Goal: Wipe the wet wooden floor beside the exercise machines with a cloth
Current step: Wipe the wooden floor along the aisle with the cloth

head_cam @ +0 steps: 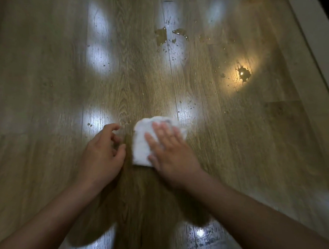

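A white folded cloth (142, 142) lies flat on the wooden floor (47, 80) in the middle of the view. My right hand (169, 153) presses down on its right half, palm flat and fingers spread. Just left of the cloth, my left hand (103, 151) hovers with fingers loosely curled, holding nothing and not touching the cloth. A puddle of water (162, 35) sits farther ahead, and a second small puddle (243, 73) glints to the right under a yellow light reflection. Small droplets are scattered between them.
A pale baseboard or ledge (320, 46) runs diagonally along the right edge. Bright white light reflections dot the floor. A wet smear (203, 238) shines near my right forearm. No exercise machine is in view.
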The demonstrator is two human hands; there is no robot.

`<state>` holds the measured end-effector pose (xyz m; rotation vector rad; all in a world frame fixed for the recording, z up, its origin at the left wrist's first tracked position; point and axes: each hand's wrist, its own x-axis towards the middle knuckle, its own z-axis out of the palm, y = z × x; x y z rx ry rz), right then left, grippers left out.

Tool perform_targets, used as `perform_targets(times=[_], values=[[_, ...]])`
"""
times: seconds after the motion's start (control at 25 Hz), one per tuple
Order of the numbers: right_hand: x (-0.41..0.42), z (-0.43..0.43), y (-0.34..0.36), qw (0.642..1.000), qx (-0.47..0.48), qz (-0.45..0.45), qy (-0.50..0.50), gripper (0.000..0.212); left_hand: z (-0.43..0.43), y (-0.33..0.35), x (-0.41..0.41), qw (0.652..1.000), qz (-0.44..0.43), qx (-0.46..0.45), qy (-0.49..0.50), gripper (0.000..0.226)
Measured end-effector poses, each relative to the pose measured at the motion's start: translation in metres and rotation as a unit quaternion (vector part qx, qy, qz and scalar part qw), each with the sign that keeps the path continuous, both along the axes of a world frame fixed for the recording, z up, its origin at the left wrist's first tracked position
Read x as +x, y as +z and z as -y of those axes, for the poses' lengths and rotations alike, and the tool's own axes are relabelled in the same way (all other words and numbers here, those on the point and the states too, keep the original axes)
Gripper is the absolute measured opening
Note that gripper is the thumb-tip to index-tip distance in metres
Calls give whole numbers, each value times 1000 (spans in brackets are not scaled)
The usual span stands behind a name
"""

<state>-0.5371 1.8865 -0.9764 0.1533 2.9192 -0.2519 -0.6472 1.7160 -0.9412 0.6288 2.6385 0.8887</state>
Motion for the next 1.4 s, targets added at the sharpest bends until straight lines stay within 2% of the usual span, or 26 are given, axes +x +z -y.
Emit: perform_targets(times=[0.08,0.12,0.24,0.32,0.36,0.44,0.52,0.6,0.68,0.76,0.8,0.92,0.96,1.04,1.08,1.12,1.16,1.24,1.28,1.36,1.4], values=[[21,-57,-2,996,24,22,-88,67,1,4,-5,996,-43,-51,-67,39],[36,-86,-2,988,39,10,-149,71,-1,7,-6,988,-57,-101,-107,45],[82,-166,6,937,50,34,-343,82,-12,9,-4,931,-35,-297,-210,79],[80,-177,15,916,38,43,-398,84,-8,2,-2,908,-49,-338,-242,86],[71,-163,17,920,27,45,-389,82,-6,1,-2,910,-55,-329,-245,86],[43,-101,13,954,10,27,-300,73,-6,1,-3,934,-52,-279,-217,81],[14,-3,2,982,-13,-47,-184,66,-11,-1,-1,962,-50,-206,-173,74],[-10,79,-5,993,-80,-60,-68,70,-13,-5,4,977,-91,-114,-154,61],[-20,97,-7,993,-87,-72,-20,69,-7,-11,2,975,-144,-69,-157,45],[-3,61,-9,990,-75,-114,-22,61,1,-14,0,966,-177,-56,-181,37],[16,33,-13,992,-59,-102,-51,57,4,-15,1,963,-183,-47,-192,36],[96,-70,-19,975,35,-70,-208,58,6,-13,22,959,-168,-35,-224,38],[126,-104,-18,959,53,-50,-274,64,5,-15,32,956,-162,-34,-241,39],[161,-140,-5,905,45,8,-424,70,15,-18,48,953,-145,-31,-265,39],[157,-138,1,883,43,21,-467,71,24,-18,52,954,-136,-20,-265,38],[139,-122,4,878,34,7,-477,69,33,-16,55,959,-133,-7,-251,38],[114,-90,4,898,31,-20,-439,67,37,-16,58,964,-133,7,-232,38],[62,5,-3,961,16,-58,-269,60,39,-14,66,970,-128,22,-204,41],[34,55,-10,980,12,-63,-187,60,36,-13,70,975,-124,8,-186,44],[-19,139,-23,975,54,-116,-180,62,35,-11,69,983,-133,-93,-88,56],[-44,160,-18,975,74,-106,-182,62,45,-10,62,985,-124,-110,-35,58]])
